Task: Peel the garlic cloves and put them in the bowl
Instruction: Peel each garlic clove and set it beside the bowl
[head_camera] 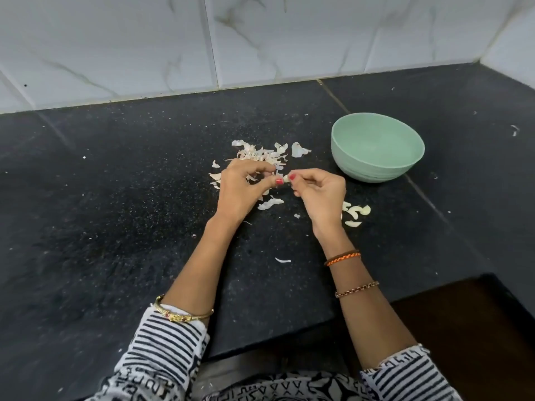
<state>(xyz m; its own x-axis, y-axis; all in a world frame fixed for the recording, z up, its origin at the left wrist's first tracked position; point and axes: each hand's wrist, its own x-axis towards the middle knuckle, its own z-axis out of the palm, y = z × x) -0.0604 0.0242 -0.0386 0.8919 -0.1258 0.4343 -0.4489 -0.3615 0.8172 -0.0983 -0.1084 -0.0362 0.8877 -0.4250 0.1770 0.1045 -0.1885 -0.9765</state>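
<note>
Garlic clove (286,178) pinched between both hands (243,186)

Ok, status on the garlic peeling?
Both hands pinch one clove. Bowl looks empty. Skins piled behind, nothing blocking.

matt green plastic-looking bowl (347,146), speckled black polished stone counter (115,198), glossy marbled wall tiles (115,39), papery garlic skins (257,153)

Both hands, left (243,186) and right (318,192), pinch garlic clove (286,178) above desk (115,198); green bowl (376,166) near, peels (260,153) behind.
</note>
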